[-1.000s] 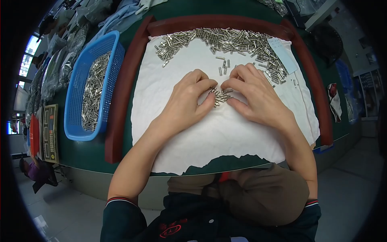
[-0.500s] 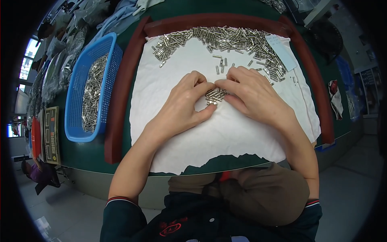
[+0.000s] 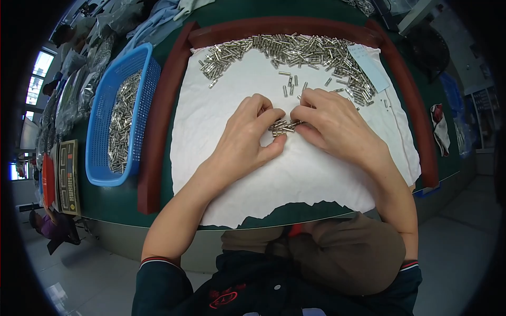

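Between my two hands lies a small cluster of short, shiny metal cylinders (image 3: 280, 127) on a white cloth (image 3: 295, 179). My left hand (image 3: 243, 129) curls round the cluster's left side, its thumb and fingers closed on some of the pieces. From the other side my right hand (image 3: 337, 124) pinches pieces at the cluster's right end, fingers bent inward. The fingers hide part of the cluster. A few loose cylinders (image 3: 290, 84) lie just beyond the hands, and a broad heap of the same cylinders (image 3: 295, 50) spreads along the cloth's far edge.
A dark red wooden frame (image 3: 284, 24) borders the cloth at the back and both sides. Left of it stands a blue perforated basket (image 3: 108, 179) holding many similar cylinders. A pale blue card (image 3: 369, 68) rests by the heap's right end. Plastic-wrapped goods fill the far left.
The right hand has shifted slightly left, and the hands have drawn a little closer together. Pieces in the cluster between them have been rearranged, several now lying more sideways.
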The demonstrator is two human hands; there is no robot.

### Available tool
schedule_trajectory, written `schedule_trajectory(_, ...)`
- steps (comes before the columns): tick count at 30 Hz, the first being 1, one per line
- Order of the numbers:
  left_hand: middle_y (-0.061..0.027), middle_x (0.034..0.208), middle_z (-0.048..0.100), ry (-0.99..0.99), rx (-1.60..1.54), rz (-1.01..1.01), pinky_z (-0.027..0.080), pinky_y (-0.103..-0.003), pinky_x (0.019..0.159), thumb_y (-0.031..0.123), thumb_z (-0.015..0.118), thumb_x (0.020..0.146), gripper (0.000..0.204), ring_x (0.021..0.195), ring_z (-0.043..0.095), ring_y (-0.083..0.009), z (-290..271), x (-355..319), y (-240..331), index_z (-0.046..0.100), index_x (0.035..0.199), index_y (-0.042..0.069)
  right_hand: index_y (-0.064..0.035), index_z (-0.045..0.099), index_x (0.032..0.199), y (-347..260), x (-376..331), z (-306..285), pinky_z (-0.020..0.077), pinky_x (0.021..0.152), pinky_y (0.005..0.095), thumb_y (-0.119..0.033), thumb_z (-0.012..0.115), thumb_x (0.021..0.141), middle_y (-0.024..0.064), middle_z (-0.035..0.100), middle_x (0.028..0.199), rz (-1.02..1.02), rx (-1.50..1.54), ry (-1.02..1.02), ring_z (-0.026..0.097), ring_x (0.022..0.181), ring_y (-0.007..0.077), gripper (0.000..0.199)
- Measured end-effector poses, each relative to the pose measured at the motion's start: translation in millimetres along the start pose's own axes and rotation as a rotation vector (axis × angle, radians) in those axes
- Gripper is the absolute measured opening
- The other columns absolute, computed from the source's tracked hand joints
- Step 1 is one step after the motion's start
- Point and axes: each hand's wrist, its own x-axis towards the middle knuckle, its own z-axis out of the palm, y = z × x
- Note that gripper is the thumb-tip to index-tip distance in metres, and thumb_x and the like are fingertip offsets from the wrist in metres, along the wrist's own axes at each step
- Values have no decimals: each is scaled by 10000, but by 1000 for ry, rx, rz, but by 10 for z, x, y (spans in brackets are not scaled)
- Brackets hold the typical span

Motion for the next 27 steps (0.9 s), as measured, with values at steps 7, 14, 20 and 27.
schedule_trajectory(7, -117, 977, 548, 1, 4, 1, 493, -333, 705, 94, 706, 759, 291, 832, 567, -234, -1, -3, -22, 674, 1032, 2, -40, 630, 823, -70, -70, -101, 503, 679, 401, -104, 702, 756, 91, 572, 769, 76, 6, -113, 610, 766, 279, 117)
schedule_trajectory(14, -113, 991, 562, -13, -56, -44, 504, -330, 723, 35, 693, 797, 250, 845, 596, -245, 2, 7, -1, 674, 1044, -3, -30, 618, 803, -265, -60, 73, 502, 689, 393, -108, 729, 745, 94, 594, 794, -88, 112, -32, 618, 784, 271, 148)
schedule_trajectory(20, -119, 990, 571, -9, -101, -97, 491, -306, 717, -22, 602, 841, 237, 842, 599, -228, -117, -8, 14, 656, 1071, -22, -33, 619, 788, -173, -45, 3, 483, 669, 382, -74, 707, 747, 80, 579, 792, -33, 125, 134, 596, 770, 265, 105)
schedule_trajectory(27, -111, 872, 597, -96, -42, -208, 493, -316, 708, 34, 648, 799, 135, 791, 613, -222, -279, -38, 57, 620, 911, -37, -33, 623, 812, -88, -50, 44, 480, 678, 394, -49, 679, 761, 82, 565, 782, -9, 126, 66, 591, 783, 264, 77)
